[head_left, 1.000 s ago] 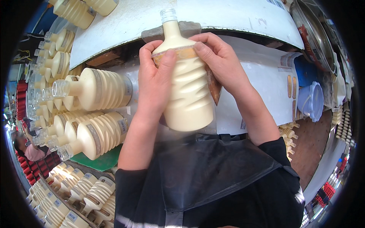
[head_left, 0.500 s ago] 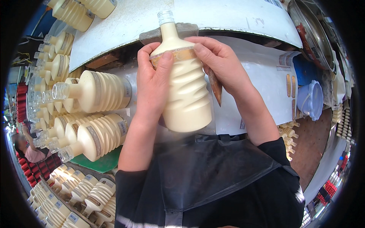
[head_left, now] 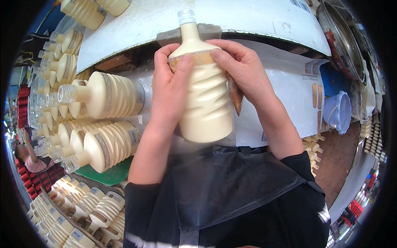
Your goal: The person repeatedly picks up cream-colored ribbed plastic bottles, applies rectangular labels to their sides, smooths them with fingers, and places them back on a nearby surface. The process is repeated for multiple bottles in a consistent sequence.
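Observation:
A cream bottle [head_left: 206,97] with a spirally ribbed body and a clear threaded neck lies in front of me, its neck pointing away. Both my hands grip its shoulder. My left hand [head_left: 170,80] is closed around the left side, thumb on the gold-brown label band [head_left: 201,58]. From the right, my right hand [head_left: 244,68] presses its thumb on the band's other end, fingers behind the shoulder. Tucked in the right palm is a brown pointed tool [head_left: 235,96], tip toward me. Beneath the bottle's neck is a grey block [head_left: 169,37].
Several similar bottles [head_left: 113,96] lie stacked at left, and more fill a rack [head_left: 101,211] at lower left. Label strips rest on a white sheet [head_left: 285,99] at right, beside a pale blue bucket [head_left: 337,111]. A metal basin [head_left: 341,39] stands far right. A person [head_left: 31,159] is at far left.
The view has shifted slightly, so the bottle and both hands appear a little farther right. My grip on the bottle and label band looks the same.

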The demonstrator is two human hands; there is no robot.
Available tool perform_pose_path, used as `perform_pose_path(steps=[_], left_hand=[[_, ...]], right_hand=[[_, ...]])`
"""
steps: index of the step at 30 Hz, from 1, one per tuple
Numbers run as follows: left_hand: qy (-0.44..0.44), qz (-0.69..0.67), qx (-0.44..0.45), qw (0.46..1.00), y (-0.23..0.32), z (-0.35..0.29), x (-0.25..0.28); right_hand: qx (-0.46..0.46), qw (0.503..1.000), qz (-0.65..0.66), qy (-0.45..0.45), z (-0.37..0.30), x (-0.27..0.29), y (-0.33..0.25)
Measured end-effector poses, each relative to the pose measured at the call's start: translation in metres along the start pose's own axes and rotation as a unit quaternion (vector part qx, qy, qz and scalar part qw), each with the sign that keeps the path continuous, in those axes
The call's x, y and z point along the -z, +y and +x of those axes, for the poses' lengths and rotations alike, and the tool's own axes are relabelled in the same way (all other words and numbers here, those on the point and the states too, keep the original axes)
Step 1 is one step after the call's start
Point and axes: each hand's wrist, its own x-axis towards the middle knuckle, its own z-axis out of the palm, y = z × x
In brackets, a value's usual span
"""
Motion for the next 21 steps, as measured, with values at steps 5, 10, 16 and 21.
perform_pose_path(steps=[5, 10, 16, 21], left_hand=[[0.003, -0.002, 0.001, 1.0, -0.0012, 0.0011, -0.0003], [0.002, -0.009, 0.0, 1.0, -0.0009, 0.0001, -0.0011], [0.003, 0.002, -0.011, 1.0, -0.0023, 0.0024, -0.0005], [0.003, 0.017, -0.006, 1.0, -0.0026, 0.0018, 0.0004]], right_hand=[[-0.004, 1.0, -0.001, 0.004, -0.0012, -0.002, -0.003], [0.01, 0.997, -0.071, 0.023, -0.0022, -0.0044, -0.0046], [0.03, 0.989, -0.133, 0.05, -0.0015, -0.0095, -0.0063], [0.03, 0.991, -0.122, 0.048, -0.0022, -0.0071, -0.0059]])
